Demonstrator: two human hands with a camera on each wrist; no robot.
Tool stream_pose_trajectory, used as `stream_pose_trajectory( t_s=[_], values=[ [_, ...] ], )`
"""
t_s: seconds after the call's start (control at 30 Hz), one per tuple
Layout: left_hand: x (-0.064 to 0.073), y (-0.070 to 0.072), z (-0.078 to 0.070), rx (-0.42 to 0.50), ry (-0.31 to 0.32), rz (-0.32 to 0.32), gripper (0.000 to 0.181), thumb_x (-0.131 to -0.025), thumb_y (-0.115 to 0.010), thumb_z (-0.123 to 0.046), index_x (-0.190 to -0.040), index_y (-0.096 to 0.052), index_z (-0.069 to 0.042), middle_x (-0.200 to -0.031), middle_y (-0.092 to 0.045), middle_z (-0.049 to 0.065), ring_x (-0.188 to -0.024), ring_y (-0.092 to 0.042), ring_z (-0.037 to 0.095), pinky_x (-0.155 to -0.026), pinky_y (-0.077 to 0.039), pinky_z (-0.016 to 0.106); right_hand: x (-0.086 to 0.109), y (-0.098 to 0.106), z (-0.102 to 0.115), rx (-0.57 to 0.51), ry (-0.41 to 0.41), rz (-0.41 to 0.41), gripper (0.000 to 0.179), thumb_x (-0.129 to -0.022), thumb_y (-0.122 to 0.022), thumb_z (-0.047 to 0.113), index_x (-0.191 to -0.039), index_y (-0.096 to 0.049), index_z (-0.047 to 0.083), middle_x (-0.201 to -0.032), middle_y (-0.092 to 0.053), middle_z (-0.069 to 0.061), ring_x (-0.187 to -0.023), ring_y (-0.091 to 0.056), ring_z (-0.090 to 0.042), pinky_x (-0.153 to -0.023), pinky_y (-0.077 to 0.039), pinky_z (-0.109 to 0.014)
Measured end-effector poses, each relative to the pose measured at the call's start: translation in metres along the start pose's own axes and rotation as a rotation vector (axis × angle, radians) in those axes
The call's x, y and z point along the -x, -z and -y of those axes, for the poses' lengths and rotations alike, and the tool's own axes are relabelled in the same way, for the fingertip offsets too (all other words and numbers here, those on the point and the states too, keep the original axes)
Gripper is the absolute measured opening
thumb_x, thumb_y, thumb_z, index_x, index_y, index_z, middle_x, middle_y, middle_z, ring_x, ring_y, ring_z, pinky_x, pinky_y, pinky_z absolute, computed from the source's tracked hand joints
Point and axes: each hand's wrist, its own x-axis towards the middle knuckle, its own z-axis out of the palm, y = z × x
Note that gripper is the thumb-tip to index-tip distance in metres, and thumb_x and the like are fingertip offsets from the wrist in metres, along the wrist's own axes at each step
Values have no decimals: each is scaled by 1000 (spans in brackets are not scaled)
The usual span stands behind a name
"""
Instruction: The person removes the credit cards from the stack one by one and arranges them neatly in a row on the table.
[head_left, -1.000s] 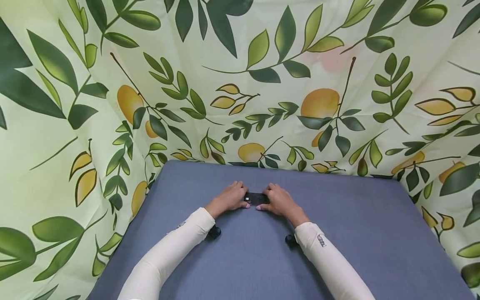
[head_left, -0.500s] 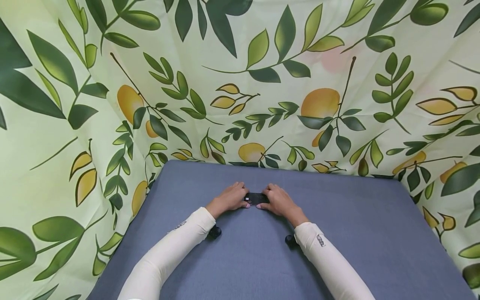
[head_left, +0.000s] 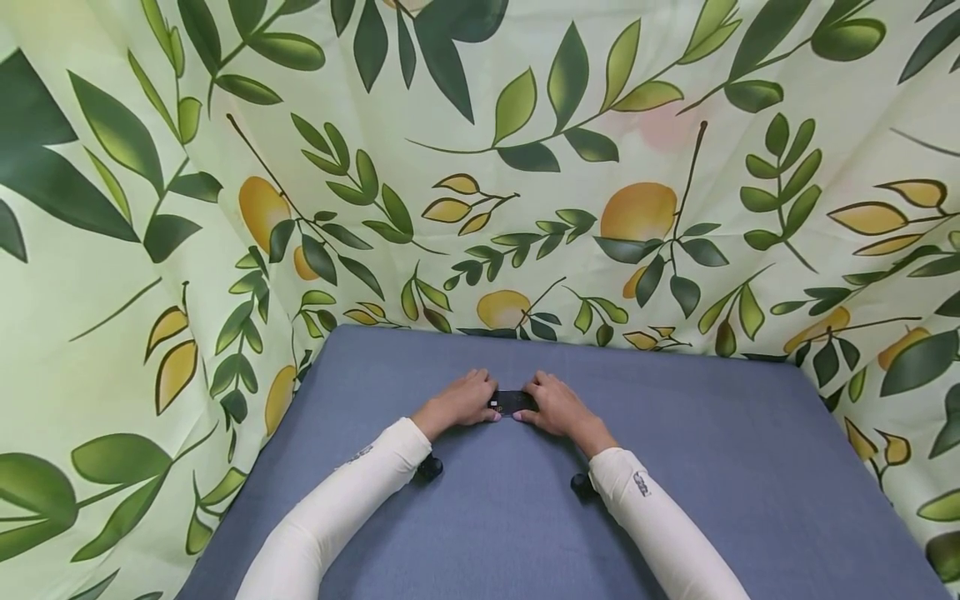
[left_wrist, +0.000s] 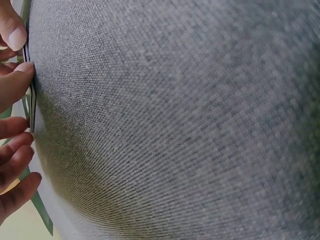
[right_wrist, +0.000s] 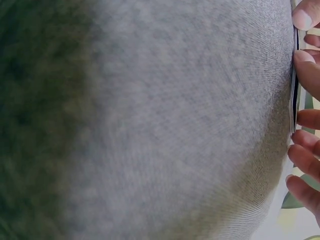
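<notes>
Black and flat, one card sits squarely between the person's left hand and right hand, its long side running from one to the other. Both hands have it pinched, one at each short end, so the grip is closed on the card from two sides: each thumb presses the near edge while the fingers bend over towards the far edge. Its middle shows bare between the two thumbs, which stand slightly apart. From the wrists the card appears edge-on, with several thin layers that I can't count for certain. One small white mark shows beside the left hand's fingers, with lettering too small to read. Two pale sleeves cover the forearms, each bearing one dark print, and two round black devices sit at the wrists, one apiece. Below is one blue-grey, cloth-covered tabletop; whether the card touches it, I can't tell. Behind and at the sides hangs a pale curtain printed with green leaves and orange fruit.
</notes>
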Motion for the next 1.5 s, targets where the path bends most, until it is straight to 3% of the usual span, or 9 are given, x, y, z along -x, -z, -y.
stream_pose_trajectory(
  t_s=[0.3,0.67,1.1,1.5],
  values=[
    [0,-2,0,34,3,6,48,-93,-70,-42,-122,-64,-4,-113,-58,9,-97,-51,19,-87,-48,35,0,-3,-1,10,-3,11,48,-91,-73,42,-118,-67,3,-107,-58,-10,-91,-56,-25,-85,-49,-46],
    [1,2,-2,13,-25,-9,50,-97,-67,-39,-128,-62,-1,-121,-57,14,-103,-52,22,-92,-48,36,1,3,0,30,17,-10,50,-91,-72,43,-117,-65,1,-109,-61,-12,-92,-58,-25,-85,-50,-46],
    [3,7,-5,20,8,22,49,-97,-64,-40,-132,-60,-5,-126,-56,12,-111,-52,23,-98,-47,37,3,9,4,44,19,15,52,-92,-71,44,-118,-66,0,-106,-60,-11,-91,-58,-24,-84,-50,-46],
    [6,9,-6,26,1,17,50,-98,-62,-41,-135,-58,-7,-127,-56,12,-111,-52,22,-97,-47,37,5,13,5,69,11,21,55,-85,-79,43,-120,-66,2,-110,-61,-11,-97,-61,-25,-86,-51,-45]
  ],
)
